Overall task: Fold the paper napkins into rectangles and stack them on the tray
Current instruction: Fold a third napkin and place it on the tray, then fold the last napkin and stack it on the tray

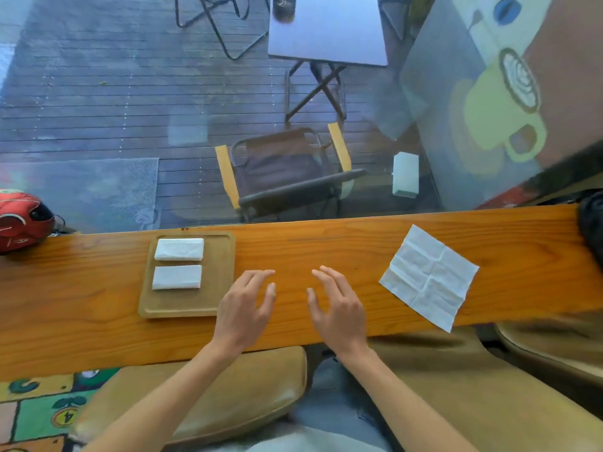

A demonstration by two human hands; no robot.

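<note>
A wooden tray (215, 275) lies on the long wooden counter (293, 246), left of centre. Two white folded napkins rest on it side by side, one at the far end (179, 249) and one nearer to me (177, 277). An unfolded white napkin (428, 277) lies flat and creased on the counter to the right, its near corner over the counter's front edge. My left hand (245, 309) and my right hand (337, 309) hover over the bare counter between tray and napkin. Both have spread fingers and hold nothing.
A red helmet (23, 220) sits at the counter's far left end. A dark object (592, 223) is at the far right end. Behind the counter is a glass pane with a deck, a folding chair (287, 171) and a table outside. Tan seat cushions (208, 393) are below me.
</note>
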